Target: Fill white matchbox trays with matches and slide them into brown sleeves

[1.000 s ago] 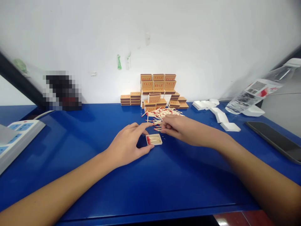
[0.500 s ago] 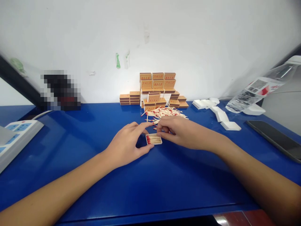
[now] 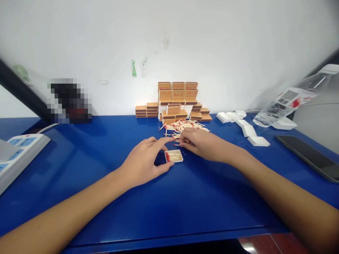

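Observation:
A small white matchbox tray (image 3: pixel 182 161) lies on the blue tabletop, filled with a layer of matches (image 3: pixel 174 156), red heads to the left. Around its left end is my left hand (image 3: pixel 145 160), thumb on the near edge and a finger at the far side, steadying it. My right hand (image 3: pixel 194 141) is just beyond the tray's far right corner, fingers pinched together. A red match tip (image 3: pixel 176 145) sticks out left from those fingertips. Behind that hand spreads a loose pile of matches (image 3: pixel 188 125), partly covered by it.
Stacked matchboxes (image 3: pixel 178 94) stand against the wall behind the pile. Several empty white trays (image 3: pixel 247 128) lie to the right, near a tilted water bottle (image 3: pixel 283 100) and a black phone (image 3: pixel 308 155). A power strip (image 3: pixel 25 150) sits at the left edge.
My right hand has moved off the tray, away from me toward the match pile, and a match tip now shows at its fingers. My left hand stays around the tray.

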A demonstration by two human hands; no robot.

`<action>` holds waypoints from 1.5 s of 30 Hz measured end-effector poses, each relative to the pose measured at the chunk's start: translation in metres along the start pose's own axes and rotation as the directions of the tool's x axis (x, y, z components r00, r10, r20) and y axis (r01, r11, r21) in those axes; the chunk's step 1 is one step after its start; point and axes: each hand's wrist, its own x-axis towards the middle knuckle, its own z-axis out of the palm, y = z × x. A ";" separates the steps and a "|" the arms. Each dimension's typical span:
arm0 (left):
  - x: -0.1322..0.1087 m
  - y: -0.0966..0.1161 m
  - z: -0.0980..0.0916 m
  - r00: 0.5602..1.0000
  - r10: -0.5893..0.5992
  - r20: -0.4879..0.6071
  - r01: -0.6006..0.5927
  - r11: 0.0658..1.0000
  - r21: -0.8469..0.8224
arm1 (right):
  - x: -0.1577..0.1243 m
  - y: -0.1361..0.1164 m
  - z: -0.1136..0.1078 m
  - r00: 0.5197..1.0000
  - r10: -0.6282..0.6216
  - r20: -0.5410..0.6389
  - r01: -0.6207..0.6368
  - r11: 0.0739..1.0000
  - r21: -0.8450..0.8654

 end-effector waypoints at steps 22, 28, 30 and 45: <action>-0.001 0.001 0.000 1.000 -0.006 -0.013 0.006 1.000 0.014 | 0.002 0.009 0.000 0.998 0.043 -0.053 -0.045 0.998 -0.037; 0.000 0.001 -0.001 1.000 -0.011 -0.002 0.011 1.000 0.007 | 0.001 0.005 -0.002 0.999 0.034 0.018 -0.033 0.999 -0.026; 0.001 0.001 -0.001 1.000 -0.023 0.001 0.023 1.000 0.003 | -0.001 0.003 -0.005 1.000 0.014 0.010 -0.014 1.000 -0.003; 0.001 0.001 0.000 1.000 -0.027 -0.007 0.027 1.000 0.005 | -0.016 -0.026 -0.007 0.984 -0.164 0.071 0.154 0.980 0.125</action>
